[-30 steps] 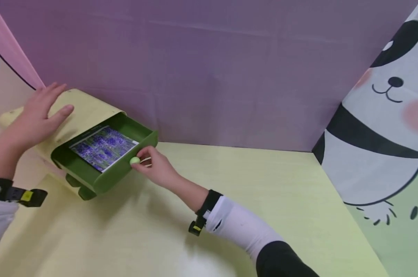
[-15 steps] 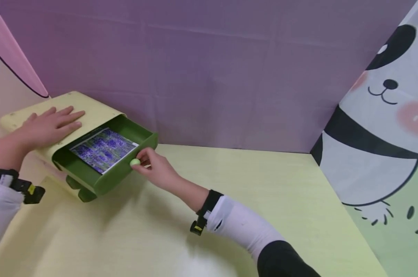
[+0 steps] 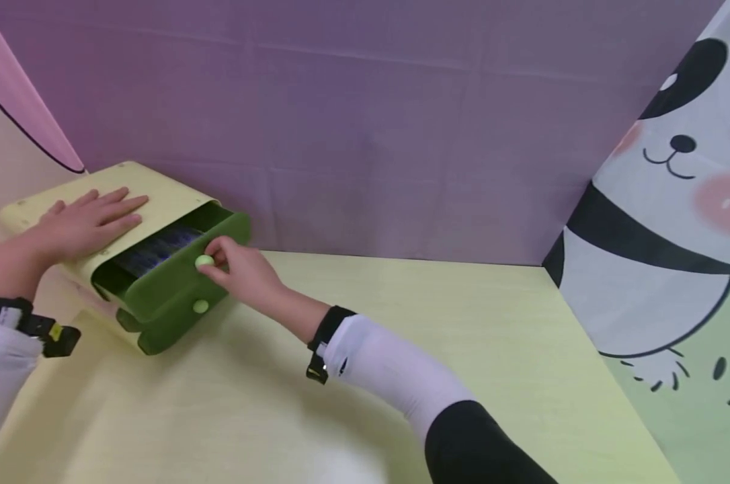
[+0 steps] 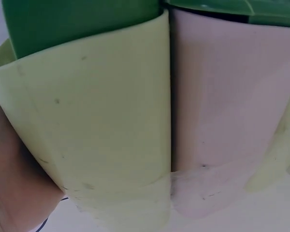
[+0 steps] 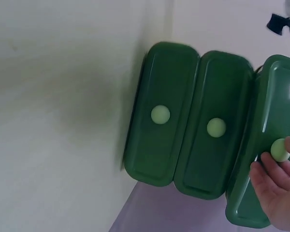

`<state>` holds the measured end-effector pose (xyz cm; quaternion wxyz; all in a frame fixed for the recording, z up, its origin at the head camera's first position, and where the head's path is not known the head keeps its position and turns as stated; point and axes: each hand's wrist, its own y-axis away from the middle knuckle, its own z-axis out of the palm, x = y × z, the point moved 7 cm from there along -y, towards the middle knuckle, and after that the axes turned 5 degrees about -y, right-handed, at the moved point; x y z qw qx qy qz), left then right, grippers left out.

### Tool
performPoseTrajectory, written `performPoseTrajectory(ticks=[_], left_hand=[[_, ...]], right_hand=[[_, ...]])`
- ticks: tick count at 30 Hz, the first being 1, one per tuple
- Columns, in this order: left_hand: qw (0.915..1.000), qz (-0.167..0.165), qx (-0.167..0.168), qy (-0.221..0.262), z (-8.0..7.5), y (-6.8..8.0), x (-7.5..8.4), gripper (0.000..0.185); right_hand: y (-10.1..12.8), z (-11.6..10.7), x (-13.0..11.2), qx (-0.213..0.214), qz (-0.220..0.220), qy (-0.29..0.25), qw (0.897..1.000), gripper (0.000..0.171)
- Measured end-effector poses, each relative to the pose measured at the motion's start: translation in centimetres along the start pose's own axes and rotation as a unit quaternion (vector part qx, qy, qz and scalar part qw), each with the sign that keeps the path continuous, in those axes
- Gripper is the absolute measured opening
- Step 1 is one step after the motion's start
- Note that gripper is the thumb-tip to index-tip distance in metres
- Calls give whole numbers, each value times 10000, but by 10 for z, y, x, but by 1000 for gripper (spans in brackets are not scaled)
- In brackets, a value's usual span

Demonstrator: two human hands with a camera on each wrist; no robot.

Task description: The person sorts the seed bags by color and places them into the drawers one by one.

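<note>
A small drawer cabinet (image 3: 153, 188) with a cream top stands at the left in the head view. Its green top drawer (image 3: 153, 296) is partly pulled out, and a picture of purple flowers (image 3: 159, 250) lies inside, partly hidden by the front. My right hand (image 3: 247, 272) pinches that drawer's round pale-green knob (image 5: 280, 150) between thumb and fingers. Flat on the cabinet's top rests my left hand (image 3: 87, 225), fingers spread. The left wrist view shows the cabinet's cream side (image 4: 101, 121) beside a pink section (image 4: 227, 106).
Below the top drawer are two shut green drawers, a middle drawer (image 5: 210, 164) and a bottom drawer (image 5: 157, 150), each with a round knob. The cabinet stands on a pale yellow table (image 3: 413, 349). A purple backdrop (image 3: 371, 134) rises behind, with a panda print (image 3: 655, 296) at the right.
My left hand has lowered from a raised pose to lie flat on the cabinet's top. The top drawer has slid inward with my right hand on its knob, covering more of the picture.
</note>
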<state>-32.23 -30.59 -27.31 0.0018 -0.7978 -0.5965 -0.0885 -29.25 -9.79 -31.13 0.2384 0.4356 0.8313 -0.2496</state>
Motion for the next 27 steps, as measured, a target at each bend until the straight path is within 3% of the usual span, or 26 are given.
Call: performPoseTrajectory(ticks=[5, 13, 27], left_hand=[[10000, -30, 3, -37, -2, 1, -3, 64], [10000, -41, -25, 67, 2, 2, -7, 64], [9999, -108, 46, -67, -2, 5, -9, 64]], right_hand=[[-24, 13, -12, -119, 233, 531, 9982, 33], [-39, 31, -23, -186, 357, 660, 9970, 34], [-44, 36, -20, -737, 292, 113, 9968, 50]])
